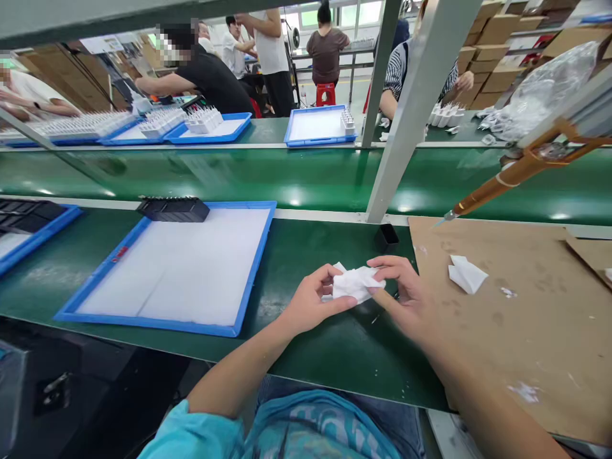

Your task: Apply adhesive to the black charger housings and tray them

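My left hand (313, 303) and my right hand (406, 296) meet over the green table, both closed on a crumpled white cloth (354, 284). The left fingers pinch its left side, the right fingers pinch its right end. A small black part (386, 237) stands on the table just beyond my hands. A second folded white cloth (466, 274) lies on the brown cardboard sheet (526, 319) to the right of my right hand.
A blue tray with a white liner (71, 312) lies left of my hands, a black block (173, 209) at its far edge. A suspended orange tool (497, 185) points down over the cardboard. A grey post (406, 121) rises ahead. Other people work at blue trays (318, 124) across the green belt (239, 175).
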Demonstrator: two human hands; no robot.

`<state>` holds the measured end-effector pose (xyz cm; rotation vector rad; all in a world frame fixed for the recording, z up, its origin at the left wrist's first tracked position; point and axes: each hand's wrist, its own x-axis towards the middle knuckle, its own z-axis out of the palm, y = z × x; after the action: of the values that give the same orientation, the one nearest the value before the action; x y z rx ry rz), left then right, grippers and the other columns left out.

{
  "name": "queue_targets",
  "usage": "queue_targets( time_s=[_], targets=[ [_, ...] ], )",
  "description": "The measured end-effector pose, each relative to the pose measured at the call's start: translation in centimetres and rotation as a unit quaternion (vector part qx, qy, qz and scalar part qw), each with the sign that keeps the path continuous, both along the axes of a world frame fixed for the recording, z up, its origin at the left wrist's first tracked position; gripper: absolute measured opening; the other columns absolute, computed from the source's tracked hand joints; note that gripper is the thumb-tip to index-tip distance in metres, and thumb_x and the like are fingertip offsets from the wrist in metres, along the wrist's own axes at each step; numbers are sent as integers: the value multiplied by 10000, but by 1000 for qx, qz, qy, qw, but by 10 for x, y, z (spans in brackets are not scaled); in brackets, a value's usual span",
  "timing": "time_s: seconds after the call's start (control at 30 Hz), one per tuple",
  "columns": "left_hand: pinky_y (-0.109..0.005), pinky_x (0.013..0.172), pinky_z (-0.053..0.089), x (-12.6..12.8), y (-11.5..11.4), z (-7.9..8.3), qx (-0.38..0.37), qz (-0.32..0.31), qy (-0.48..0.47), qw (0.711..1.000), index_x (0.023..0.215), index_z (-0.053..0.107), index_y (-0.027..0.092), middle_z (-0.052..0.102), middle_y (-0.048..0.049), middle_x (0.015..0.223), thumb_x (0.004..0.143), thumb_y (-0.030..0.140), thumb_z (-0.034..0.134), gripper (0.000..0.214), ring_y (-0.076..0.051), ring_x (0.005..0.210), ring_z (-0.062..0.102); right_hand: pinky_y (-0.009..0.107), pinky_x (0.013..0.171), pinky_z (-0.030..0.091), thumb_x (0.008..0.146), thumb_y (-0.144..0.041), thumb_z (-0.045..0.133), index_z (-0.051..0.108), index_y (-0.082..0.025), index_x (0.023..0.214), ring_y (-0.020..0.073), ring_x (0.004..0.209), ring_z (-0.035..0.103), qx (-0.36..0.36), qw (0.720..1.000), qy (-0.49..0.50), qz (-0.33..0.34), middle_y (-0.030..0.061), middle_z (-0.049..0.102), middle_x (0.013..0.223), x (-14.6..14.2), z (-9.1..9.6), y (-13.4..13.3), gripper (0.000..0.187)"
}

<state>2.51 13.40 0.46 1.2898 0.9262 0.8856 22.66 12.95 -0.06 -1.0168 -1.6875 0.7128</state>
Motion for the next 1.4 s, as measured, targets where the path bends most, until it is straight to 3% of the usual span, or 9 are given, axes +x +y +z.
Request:
queue_targets(
  time_s=[0.07,0.2,0.3,0.43,0.6,0.8,0.97,1.2,1.4],
  targets=[
    [-245,714,459,-1,1,1,7,5,-16,1000,801,542,166,554,15,782,758,367,760,299,-106,709,528,387,855,516,852,-275,628,592,-263,898,203,977,612,-9,998,57,-18,39,645,978,2,1,0,60],
    [-247,720,468,-2,2,0,44,15,-55,997,738,535,162,543,-1,774,815,340,709,261,-111,728,518,245,562,467,841,-351,644,574,-264,894,126,660,585,-85,980,149,-106,-13,627,774,5,4,-1,124],
    [-285,806,496,-1,1,-2,28,-14,-94,995,974,583,194,596,-59,1014,824,346,704,245,-171,949,569,236,511,425,805,-395,679,570,-264,886,123,612,569,-107,974,159,-117,-21,627,741,4,2,-1,188],
    [-328,926,468,2,-2,-4,-2,-63,-101,993,1272,503,278,515,-87,1331,767,336,764,571,-238,1195,501,261,547,435,808,-400,675,580,-267,925,153,680,615,-159,981,108,-37,0,680,787,0,-3,-2,201],
    [-262,853,446,4,-3,-4,-22,-46,-93,994,977,646,181,629,-26,996,765,336,764,288,-151,907,583,250,569,429,792,-405,694,588,-276,954,128,637,572,-185,970,149,-41,-34,635,681,-2,2,-3,232],
    [-195,622,414,5,-2,-5,-59,-33,-154,986,747,564,146,536,33,695,648,408,834,388,-84,631,491,233,463,349,798,-444,666,553,-273,978,104,495,440,-248,941,228,-19,-59,532,585,-3,6,0,273],
    [-166,510,369,4,-2,-4,-109,-11,-124,986,770,524,164,526,49,682,656,408,827,405,-68,563,467,214,419,309,786,-431,672,561,-282,920,87,464,402,-271,918,284,-46,-67,503,596,-2,9,5,229],
    [-169,565,420,5,1,-3,-131,-45,-70,988,865,561,165,594,34,766,699,385,807,370,-79,628,548,189,413,317,766,-376,695,586,-273,900,77,476,416,-272,911,302,-69,-62,492,601,2,14,9,202],
    [-183,585,449,-4,8,0,-122,-14,-127,984,849,564,169,611,23,808,644,340,849,390,-100,681,575,171,446,391,758,-351,711,616,-282,972,73,549,489,-258,913,311,-48,-40,555,724,12,18,14,245]
  ],
)
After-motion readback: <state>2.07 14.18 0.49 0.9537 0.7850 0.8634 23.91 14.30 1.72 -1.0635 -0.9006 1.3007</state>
